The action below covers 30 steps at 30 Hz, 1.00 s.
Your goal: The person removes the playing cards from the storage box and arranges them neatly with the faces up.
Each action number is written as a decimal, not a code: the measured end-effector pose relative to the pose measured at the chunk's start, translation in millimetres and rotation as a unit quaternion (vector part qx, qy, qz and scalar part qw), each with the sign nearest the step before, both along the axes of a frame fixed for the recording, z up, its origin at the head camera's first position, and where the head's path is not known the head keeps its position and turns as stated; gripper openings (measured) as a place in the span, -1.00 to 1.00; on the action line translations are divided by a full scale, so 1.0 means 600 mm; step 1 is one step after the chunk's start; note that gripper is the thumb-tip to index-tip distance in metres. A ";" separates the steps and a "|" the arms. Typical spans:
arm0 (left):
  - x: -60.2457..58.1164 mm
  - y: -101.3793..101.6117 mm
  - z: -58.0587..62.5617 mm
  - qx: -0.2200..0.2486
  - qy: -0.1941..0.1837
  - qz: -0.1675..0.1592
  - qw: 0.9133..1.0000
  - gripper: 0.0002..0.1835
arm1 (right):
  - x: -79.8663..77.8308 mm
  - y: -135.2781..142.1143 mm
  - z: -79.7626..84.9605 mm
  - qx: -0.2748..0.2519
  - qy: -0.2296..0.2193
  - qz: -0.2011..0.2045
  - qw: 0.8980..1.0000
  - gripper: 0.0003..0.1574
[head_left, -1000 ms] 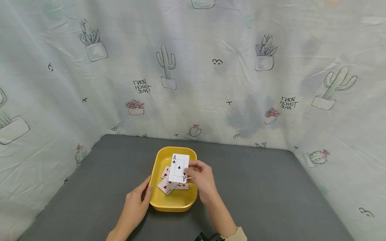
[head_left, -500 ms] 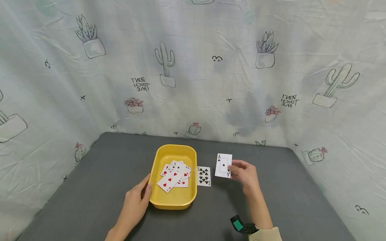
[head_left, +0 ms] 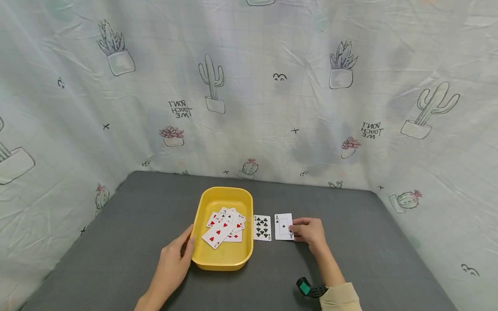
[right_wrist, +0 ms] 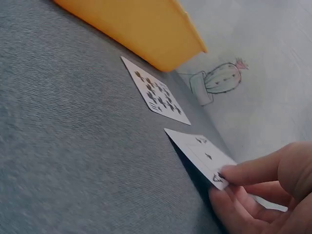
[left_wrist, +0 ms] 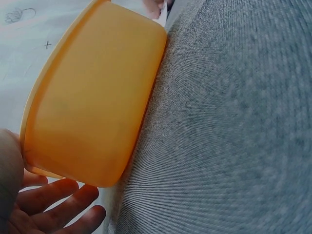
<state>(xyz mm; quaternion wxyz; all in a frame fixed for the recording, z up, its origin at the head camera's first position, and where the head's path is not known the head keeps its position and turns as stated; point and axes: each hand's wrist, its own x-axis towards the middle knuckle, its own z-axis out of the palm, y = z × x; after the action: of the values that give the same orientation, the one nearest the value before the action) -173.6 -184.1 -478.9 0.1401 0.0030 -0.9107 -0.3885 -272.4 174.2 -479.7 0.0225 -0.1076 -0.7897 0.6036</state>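
Note:
My right hand (head_left: pixel 309 231) pinches the ace of clubs (head_left: pixel 282 226) by its right edge, thumb on the face and fingers below. In the right wrist view this card (right_wrist: pixel 202 152) is tilted, its held edge lifted off the cloth and its far edge low. To its left a ten of clubs (head_left: pixel 262 233) lies face up beside the yellow tub (head_left: pixel 221 258). Several face-up cards (head_left: pixel 218 233), hearts among them, overlap inside the tub. My left hand (head_left: pixel 173 259) rests against the tub's left wall; in the left wrist view its fingers (left_wrist: pixel 58 204) are spread and lightly bent at the tub's end.
A grey cloth (head_left: pixel 369 259) covers the table under the tub and cards. Behind and at both sides hangs a pale curtain (head_left: pixel 249 108) printed with cacti. A black band with a green face (head_left: pixel 311 288) is by the right wrist, next to a beige sleeve (head_left: pixel 340 297).
My right hand has carried the ace of clubs from above the tub to the right, then lowered it beside the ten of clubs. The left hand has stayed at the tub.

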 end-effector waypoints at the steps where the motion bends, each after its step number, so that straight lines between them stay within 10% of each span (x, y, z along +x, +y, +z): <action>1: 0.000 0.000 0.000 0.001 0.002 0.000 1.000 -0.50 | 0.001 -0.003 0.001 0.015 0.005 -0.005 1.000 -0.79; 11: 0.000 0.001 0.005 0.006 0.002 -0.003 1.000 -0.51 | 0.006 -0.016 0.003 0.128 0.012 -0.050 0.990 -0.90; 30: 0.002 0.000 0.002 0.007 -0.009 -0.002 1.000 -0.49 | 0.004 -0.020 -0.007 0.154 0.026 -0.066 0.986 -0.85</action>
<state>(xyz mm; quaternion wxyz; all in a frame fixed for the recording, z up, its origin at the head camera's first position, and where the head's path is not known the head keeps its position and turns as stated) -172.6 -184.1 -477.7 0.1312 0.0058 -0.9091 -0.3954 -269.8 162.3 -484.0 0.0994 -0.1393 -0.8632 0.4749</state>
